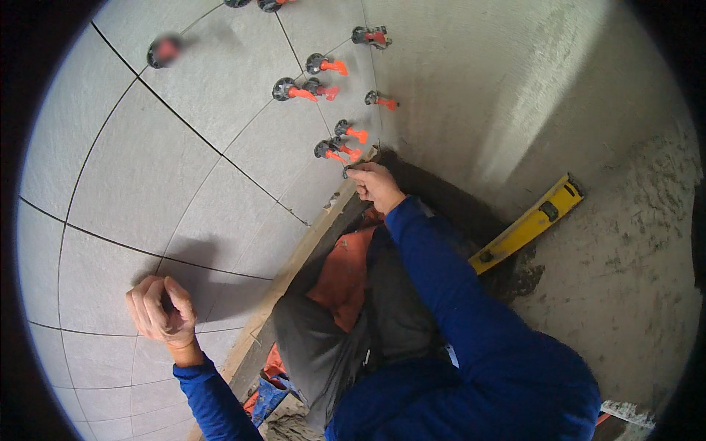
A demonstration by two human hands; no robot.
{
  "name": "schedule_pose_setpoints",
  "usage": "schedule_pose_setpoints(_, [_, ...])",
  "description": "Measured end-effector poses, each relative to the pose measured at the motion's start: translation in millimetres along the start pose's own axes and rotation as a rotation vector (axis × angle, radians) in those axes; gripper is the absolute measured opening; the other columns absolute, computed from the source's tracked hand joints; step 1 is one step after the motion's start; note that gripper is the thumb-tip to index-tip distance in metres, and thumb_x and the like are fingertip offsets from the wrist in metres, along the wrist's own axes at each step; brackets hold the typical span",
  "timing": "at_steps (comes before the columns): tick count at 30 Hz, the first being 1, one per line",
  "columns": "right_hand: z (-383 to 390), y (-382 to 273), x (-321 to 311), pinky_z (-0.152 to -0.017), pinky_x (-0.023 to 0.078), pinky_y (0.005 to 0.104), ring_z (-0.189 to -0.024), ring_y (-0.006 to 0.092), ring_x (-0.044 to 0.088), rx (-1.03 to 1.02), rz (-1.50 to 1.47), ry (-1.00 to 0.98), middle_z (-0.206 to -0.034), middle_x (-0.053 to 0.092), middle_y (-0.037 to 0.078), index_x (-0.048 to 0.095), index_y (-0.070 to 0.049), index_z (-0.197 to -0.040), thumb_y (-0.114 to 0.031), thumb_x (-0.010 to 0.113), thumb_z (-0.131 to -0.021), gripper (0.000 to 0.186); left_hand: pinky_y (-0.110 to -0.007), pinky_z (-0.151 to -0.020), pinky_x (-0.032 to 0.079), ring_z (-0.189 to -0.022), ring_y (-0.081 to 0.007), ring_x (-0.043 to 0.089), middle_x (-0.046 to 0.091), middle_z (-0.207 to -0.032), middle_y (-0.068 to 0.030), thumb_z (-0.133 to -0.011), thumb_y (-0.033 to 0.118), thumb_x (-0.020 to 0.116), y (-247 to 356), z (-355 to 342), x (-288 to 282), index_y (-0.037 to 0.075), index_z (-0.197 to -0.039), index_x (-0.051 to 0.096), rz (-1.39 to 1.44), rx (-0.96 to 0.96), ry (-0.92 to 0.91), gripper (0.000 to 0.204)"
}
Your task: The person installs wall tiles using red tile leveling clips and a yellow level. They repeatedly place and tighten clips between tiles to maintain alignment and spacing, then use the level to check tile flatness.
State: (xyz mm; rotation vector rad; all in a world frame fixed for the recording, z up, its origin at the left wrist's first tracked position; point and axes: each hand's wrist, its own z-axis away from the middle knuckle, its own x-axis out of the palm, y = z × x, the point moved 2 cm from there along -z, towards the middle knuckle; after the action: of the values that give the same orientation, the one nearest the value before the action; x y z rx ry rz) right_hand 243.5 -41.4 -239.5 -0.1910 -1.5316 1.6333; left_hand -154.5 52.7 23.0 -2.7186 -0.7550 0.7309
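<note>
Your right grip (376,185) is pinched together on a small dark piece (346,173), at the edge of the tiled surface (147,169) and just beside the upper part of the wooden strip (296,268); your left grip (158,312) is curled over the tiles, lower and well to the left (whether it is closed on anything, you cannot tell from here). As for progress, the tiles to the left of your right grip look laid, in rows with thin dark joints; a cluster of orange-handled clips (321,149) stands just above that grip, with more farther up the joints, and a blurred red-topped one (165,50) well to its upper left; the joints around your left grip show no clips; what seems left is the pinched piece, not visibly seated, plus the joints, which look unfilled where they show. To the right of your right grip, past your blue sleeve (441,272), a yellow spirit level (526,228) lies or leans at the rough grey surface (618,272); you can make out no bucket, box or tray near either grip, so there are no contents to report.
</note>
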Motion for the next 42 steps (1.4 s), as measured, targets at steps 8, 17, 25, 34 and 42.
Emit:
schedule_pose_setpoints(8, [23, 4, 3, -0.048, 0.047, 0.0287, -0.054, 0.0106, 0.059, -0.366, 0.476, 0.156, -0.085, 0.072, 0.01, 0.063, 0.001, -0.107, -0.019, 0.062, -0.102, 0.021, -0.036, -0.063, 0.046, -0.072, -0.0262, 0.06, 0.066, -0.082, -0.0104, -0.088, 0.004, 0.069, 0, 3, -1, 0.005, -0.087, 0.061, -0.002, -0.008, 0.002, 0.008])
schedule_pose_setpoints(17, [16, 19, 5, -0.045, 0.038, 0.0262, -0.051, 0.0114, 0.049, -0.136, -0.252, 0.226, -0.073, 0.06, 0.005, 0.059, -0.006, -0.09, -0.014, 0.059, -0.095, 0.01, -0.035, -0.058, 0.043, -0.068, -0.0248, 0.057, 0.064, -0.081, -0.009, -0.086, 0.003, 0.069, 3, -4, -1, 0.007, -0.087, 0.059, -0.029, 0.033, 0.016, 0.011])
schedule_pose_setpoints(25, [41, 2, -22, -0.051, 0.036, 0.0268, -0.057, 0.0114, 0.047, -0.067, -0.188, 0.044, -0.07, 0.054, 0.003, 0.057, -0.008, -0.078, -0.02, 0.06, -0.089, 0.016, -0.035, -0.061, 0.045, -0.07, -0.0259, 0.059, 0.064, -0.081, -0.0096, -0.087, 0.003, 0.069, -3, 1, -4, 0.007, -0.088, 0.06, 0.028, -0.018, 0.002, 0.01])
schedule_pose_setpoints(34, [115, -55, 75, -0.069, 0.05, 0.026, -0.078, 0.0114, 0.063, -0.267, 0.189, -0.724, -0.09, 0.07, 0.006, 0.068, -0.002, -0.105, -0.019, 0.067, -0.096, 0.019, -0.046, -0.091, 0.052, -0.106, -0.028, 0.063, 0.062, -0.12, -0.0181, -0.102, 0.039, 0.058, 149, 58, 50, 0.003, -0.119, 0.06, 1.584, -1.689, -0.017, 0.04])
schedule_pose_setpoints(42, [110, -107, 55, -0.063, 0.049, 0.0327, -0.066, 0.0115, 0.061, -0.492, 0.354, -0.056, -0.074, 0.068, 0.003, 0.07, -0.002, -0.085, -0.034, 0.071, -0.094, 0.034, -0.034, -0.079, 0.057, -0.096, -0.0246, 0.066, 0.068, -0.104, -0.0151, -0.099, 0.032, 0.063, 172, 87, 59, 0.003, -0.095, 0.063, 2.144, -2.385, 0.213, 0.029])
